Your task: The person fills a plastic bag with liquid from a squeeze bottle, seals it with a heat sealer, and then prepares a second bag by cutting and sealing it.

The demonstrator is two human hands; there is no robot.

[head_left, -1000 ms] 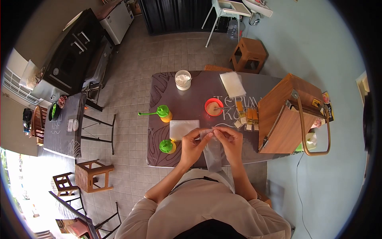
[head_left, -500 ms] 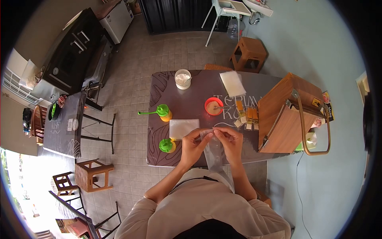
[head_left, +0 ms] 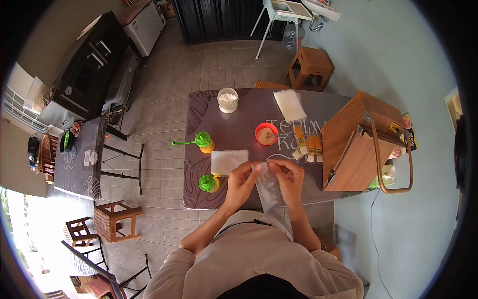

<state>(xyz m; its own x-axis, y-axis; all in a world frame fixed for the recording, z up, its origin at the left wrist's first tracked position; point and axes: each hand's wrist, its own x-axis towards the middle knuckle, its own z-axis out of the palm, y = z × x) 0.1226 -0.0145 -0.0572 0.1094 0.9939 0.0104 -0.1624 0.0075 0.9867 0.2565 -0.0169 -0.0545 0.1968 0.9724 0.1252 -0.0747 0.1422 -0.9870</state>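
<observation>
Plastic bag (head_left: 271,192), clear and apparently empty, hangs between both hands above the near edge of the counter (head_left: 239,132), in front of the person's chest. Since a second ago little has shifted: both hands have stayed at the bag's upper end, with the fingers edging slightly closer together, and the lower end has swung a touch toward the person's right. By this reading, the fingering at the mouth is still under way and nothing has gone into the bag.

The left hand (head_left: 242,180) pinches the left side of the top edge in a closed grip, thumb against fingers. The right hand (head_left: 289,177) has a closed grip on the right side; whether the mouth is parted between them is too small to tell.

The bag's long axis runs from the hands back toward the person, its mouth pointing away over the counter and its closed end drooping past the counter's edge.

Just beside the left hand lie a white stack of sheets (head_left: 229,161) and a green-capped bottle (head_left: 208,183); a red bowl (head_left: 267,133) stands farther off.
</observation>
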